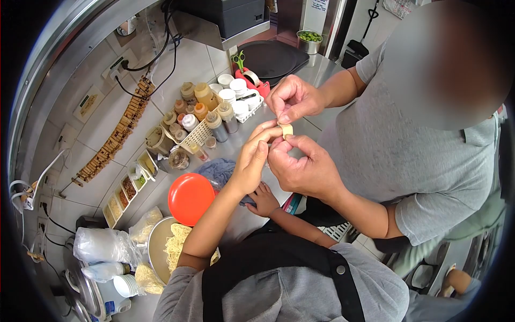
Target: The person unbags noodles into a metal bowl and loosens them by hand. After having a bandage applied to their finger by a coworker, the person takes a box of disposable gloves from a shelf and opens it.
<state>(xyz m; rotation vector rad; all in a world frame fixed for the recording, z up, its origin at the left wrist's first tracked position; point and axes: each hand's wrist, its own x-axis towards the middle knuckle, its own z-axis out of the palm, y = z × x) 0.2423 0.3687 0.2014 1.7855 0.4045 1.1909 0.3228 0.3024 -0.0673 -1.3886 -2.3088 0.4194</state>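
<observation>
My left hand [253, 161] is raised over the counter, fingers stretched out toward a co-worker. Around one fingertip sits a small beige strip [287, 130] that looks like an adhesive bandage. The co-worker's one hand [296, 100] pinches at that finger from above, and the other hand [306, 165] holds the strip from below. Lower down, my right hand [262, 201] lies flat at the counter's edge, touching a crumpled blue-grey cloth [217, 173]. It holds nothing that I can see.
A red round lid [191, 199] lies left of my forearm, beside a large bowl of noodles [158, 252]. Sauce bottles [205, 95] crowd a white basket along the wall. Small topping trays [129, 188] stand further left. The co-worker [407, 145] stands close on the right.
</observation>
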